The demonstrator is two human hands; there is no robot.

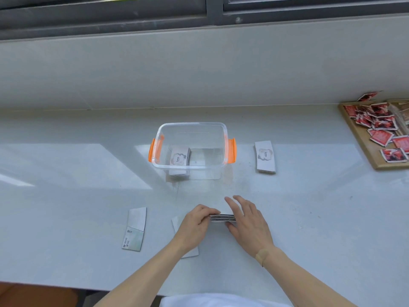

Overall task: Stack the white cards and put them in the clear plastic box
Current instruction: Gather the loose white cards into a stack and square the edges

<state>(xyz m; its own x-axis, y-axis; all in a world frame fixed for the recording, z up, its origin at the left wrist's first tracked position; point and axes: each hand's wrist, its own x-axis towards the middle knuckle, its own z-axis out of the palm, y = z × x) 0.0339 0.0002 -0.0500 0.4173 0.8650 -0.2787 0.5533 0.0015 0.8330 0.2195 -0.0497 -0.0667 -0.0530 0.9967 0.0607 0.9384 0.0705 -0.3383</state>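
Observation:
A clear plastic box (191,129) with orange side handles stands mid-table, and a small pile of white "love" cards (179,158) lies in its left part. In front of it, my left hand (195,222) and my right hand (247,220) grip a stack of white cards (222,217) between them, held on edge just above the table. Another white card (177,224) lies under my left hand, mostly hidden. A pile of "love" cards (265,157) lies right of the box. Two overlapping white cards (135,228) lie at the front left.
A wooden tray (367,149) holding several red packets sits at the far right. A tiled sill and a dark window frame run along the back. The table's front edge is just below my forearms.

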